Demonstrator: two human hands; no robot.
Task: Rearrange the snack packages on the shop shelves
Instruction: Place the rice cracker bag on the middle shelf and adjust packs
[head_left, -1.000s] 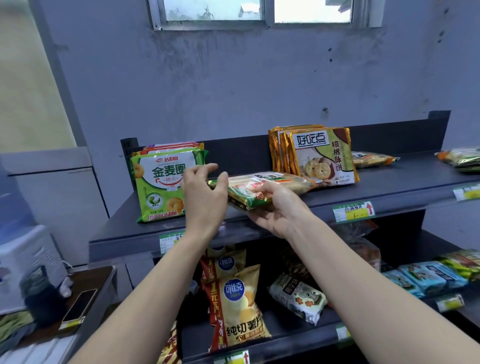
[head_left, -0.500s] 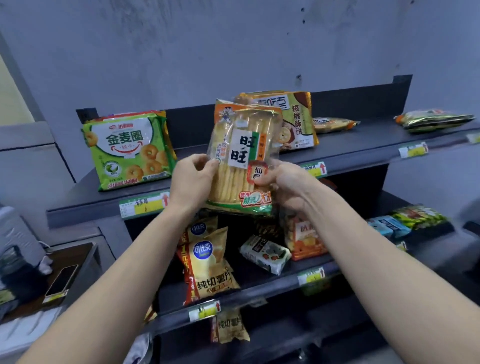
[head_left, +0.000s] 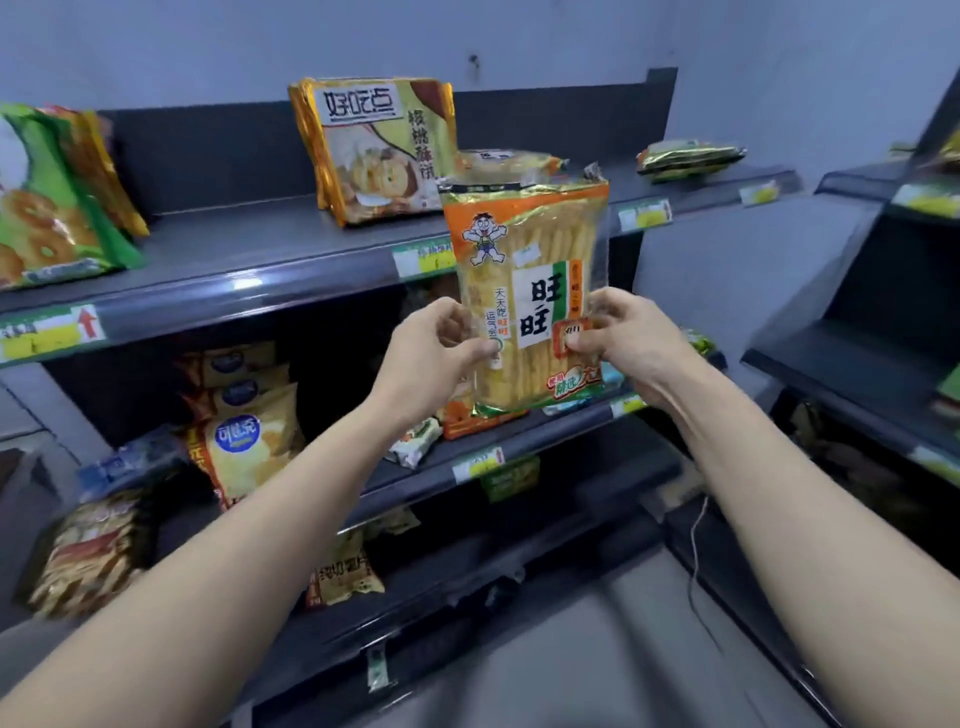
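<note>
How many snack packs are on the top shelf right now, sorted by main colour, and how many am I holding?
Brown-gold cookie stack: 1 (how many packs stand in it cannot be told)
Green ring-biscuit pack: 1, with orange packs behind it, number unclear
Flat green-gold pack: 1
Flat pale pack, partly hidden: 1
Held rice-cracker pack, gripped by left hand and right hand: 1
Total: 5 groups

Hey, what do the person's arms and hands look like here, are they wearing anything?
Both forearms are bare as far as the picture shows: no sleeves in view. The left hand and right hand wear no gloves, and no rings, watch or bracelets show on them or the wrists.
</note>
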